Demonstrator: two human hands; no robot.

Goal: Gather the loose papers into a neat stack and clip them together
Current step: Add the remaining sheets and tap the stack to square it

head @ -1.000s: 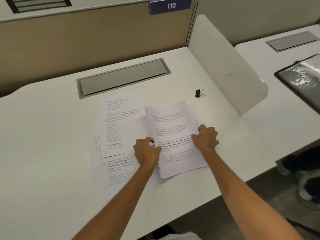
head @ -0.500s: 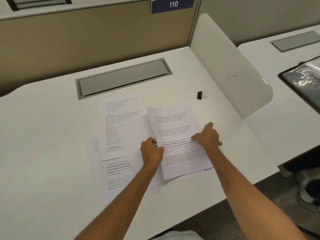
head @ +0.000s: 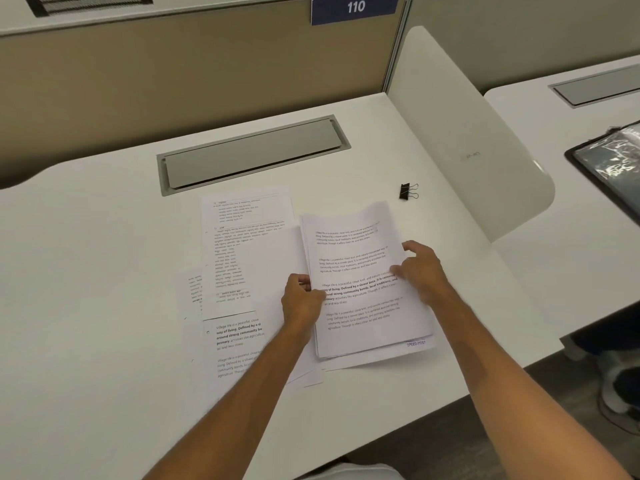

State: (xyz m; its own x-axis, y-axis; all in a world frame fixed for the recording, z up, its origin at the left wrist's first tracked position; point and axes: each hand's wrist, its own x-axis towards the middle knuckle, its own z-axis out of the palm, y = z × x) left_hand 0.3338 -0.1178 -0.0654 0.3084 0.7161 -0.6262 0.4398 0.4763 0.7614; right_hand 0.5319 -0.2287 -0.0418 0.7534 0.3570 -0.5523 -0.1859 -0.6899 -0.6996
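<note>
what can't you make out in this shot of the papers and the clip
Head view only:
- How many sheets are in the stack: edges overlap.
- Loose papers: partly covered by the stack and the left hand.
- Small print: too small.
- Folder: cut off by the right edge.
- Binder clip: size unclear.

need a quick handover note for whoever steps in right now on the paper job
Left hand grips the stack's left edge; right hand presses on its right edge.
Stack lies on the desk, roughly squared, some sheets sticking out below.
Loose sheets are spread out left of it, some partly beneath it.
Binder clip sits untouched beyond the stack.
Done: part gathered. Left: collect the rest, square up, clip.
</note>
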